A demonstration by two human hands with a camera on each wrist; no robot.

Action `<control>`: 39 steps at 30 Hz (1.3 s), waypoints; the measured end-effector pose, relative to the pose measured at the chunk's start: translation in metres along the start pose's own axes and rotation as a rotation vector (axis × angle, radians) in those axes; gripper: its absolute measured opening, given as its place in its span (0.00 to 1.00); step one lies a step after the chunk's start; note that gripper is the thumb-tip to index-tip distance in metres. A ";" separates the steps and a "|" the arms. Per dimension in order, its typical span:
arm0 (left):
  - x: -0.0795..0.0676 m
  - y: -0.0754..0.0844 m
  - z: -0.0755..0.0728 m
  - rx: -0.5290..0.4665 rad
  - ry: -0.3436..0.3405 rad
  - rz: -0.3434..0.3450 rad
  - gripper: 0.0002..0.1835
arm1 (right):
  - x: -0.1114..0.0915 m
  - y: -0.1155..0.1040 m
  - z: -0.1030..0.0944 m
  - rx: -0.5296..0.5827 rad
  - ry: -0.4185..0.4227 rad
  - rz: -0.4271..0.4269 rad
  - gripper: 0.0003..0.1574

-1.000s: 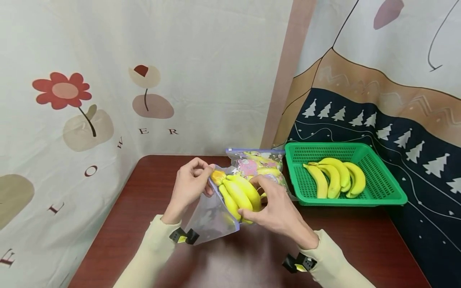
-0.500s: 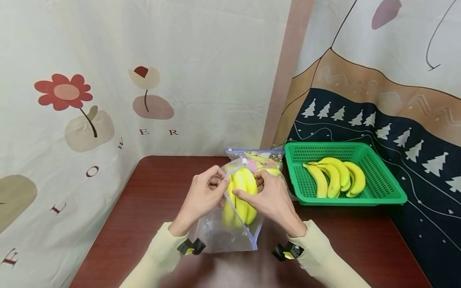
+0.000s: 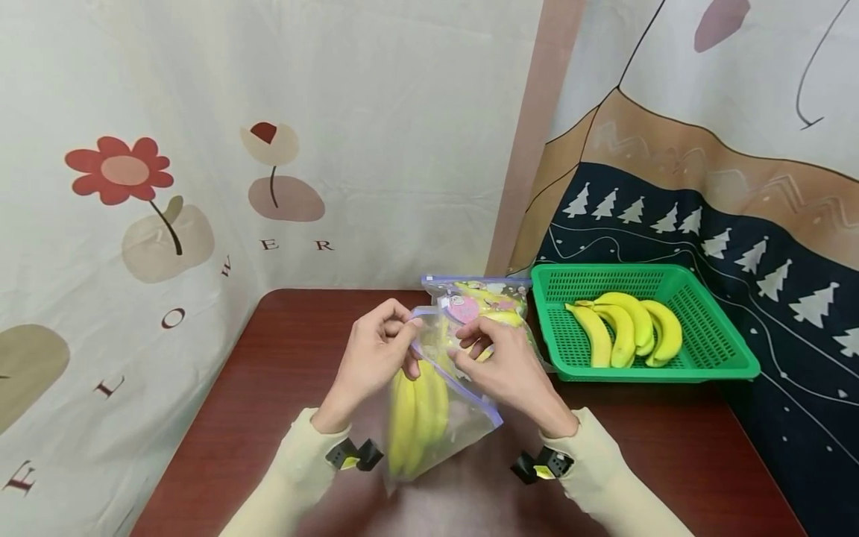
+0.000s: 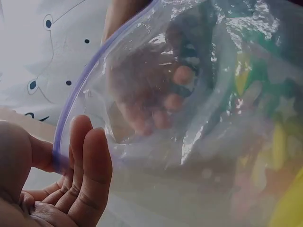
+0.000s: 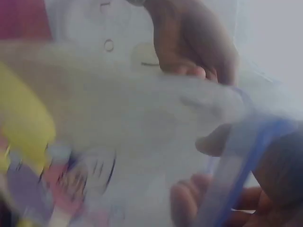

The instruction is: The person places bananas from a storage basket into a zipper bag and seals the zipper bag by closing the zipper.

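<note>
A clear zip bag point(image 3: 466, 429) with a purple strip along its mouth hangs between both hands, tilted. Inside it, a bunch of bananas point(image 3: 417, 421) lies toward the lower left. My left hand point(image 3: 376, 354) pinches the mouth's edge at the upper left; in the left wrist view the purple strip point(image 4: 75, 94) passes between thumb and fingers. On the opposite side my right hand point(image 3: 499, 365) grips the other edge, its fingers and thumb on either side of the strip point(image 5: 244, 175) in the blurred right wrist view. A printed pattern of pink and white shows on the bag.
Behind the hands, another zip bag point(image 3: 476, 283) with bananas lies on the brown table point(image 3: 268, 418). A green basket point(image 3: 658, 373) holding several bananas point(image 3: 624, 332) stands at the right. A printed cloth point(image 3: 403, 149) hangs at the back.
The bananas, which stuck out of the mouth a second ago, have slid down into the bag. The right hand has let go of them and moved to the bag's edge.
</note>
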State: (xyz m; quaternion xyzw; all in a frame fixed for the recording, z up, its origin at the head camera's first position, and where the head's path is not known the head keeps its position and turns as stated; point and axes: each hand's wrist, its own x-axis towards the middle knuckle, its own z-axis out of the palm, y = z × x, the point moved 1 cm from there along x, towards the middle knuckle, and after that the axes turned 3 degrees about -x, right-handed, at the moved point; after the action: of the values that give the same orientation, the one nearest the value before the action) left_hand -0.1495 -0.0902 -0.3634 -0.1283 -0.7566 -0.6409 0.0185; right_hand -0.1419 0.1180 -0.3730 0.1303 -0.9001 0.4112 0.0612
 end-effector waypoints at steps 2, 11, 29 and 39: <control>0.000 -0.001 -0.003 -0.002 0.014 -0.005 0.08 | 0.000 0.004 -0.003 -0.050 0.053 -0.056 0.12; 0.002 -0.003 -0.022 0.039 0.108 -0.007 0.09 | 0.005 0.021 -0.018 -0.264 -0.006 0.027 0.10; -0.001 -0.001 -0.057 0.289 0.273 -0.005 0.04 | 0.037 0.006 -0.016 -0.078 0.036 -0.148 0.11; -0.001 0.000 -0.062 0.282 0.191 -0.090 0.07 | 0.037 0.016 -0.024 -0.023 -0.131 -0.129 0.12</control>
State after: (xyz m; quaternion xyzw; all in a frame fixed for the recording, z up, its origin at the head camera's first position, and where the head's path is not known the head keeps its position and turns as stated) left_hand -0.1571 -0.1502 -0.3522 -0.0286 -0.8387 -0.5380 0.0794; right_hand -0.1820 0.1391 -0.3608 0.2140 -0.8965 0.3868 0.0302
